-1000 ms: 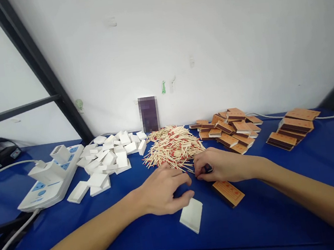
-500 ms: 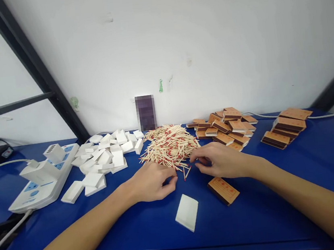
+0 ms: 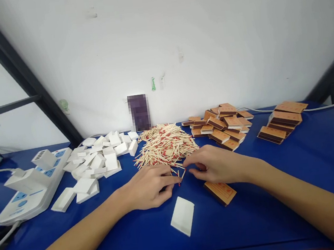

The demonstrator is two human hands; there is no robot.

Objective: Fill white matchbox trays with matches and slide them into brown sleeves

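Loose matches [image 3: 183, 174] | left hand [image 3: 151, 186] just reached them, both hands bracketing | right hand [image 3: 217, 165] gaped | left grip: I couldn't tell

- Matches [image 3: 166, 143]: pale sticks with red heads, heaped loosely, a few strays at the near edge
- White tray [image 3: 182, 216]: flat, askew, nearer than the heap

White power strip [image 3: 40, 193] on blue table [image 3: 132, 236], chargers [image 3: 27, 180] plugged in.
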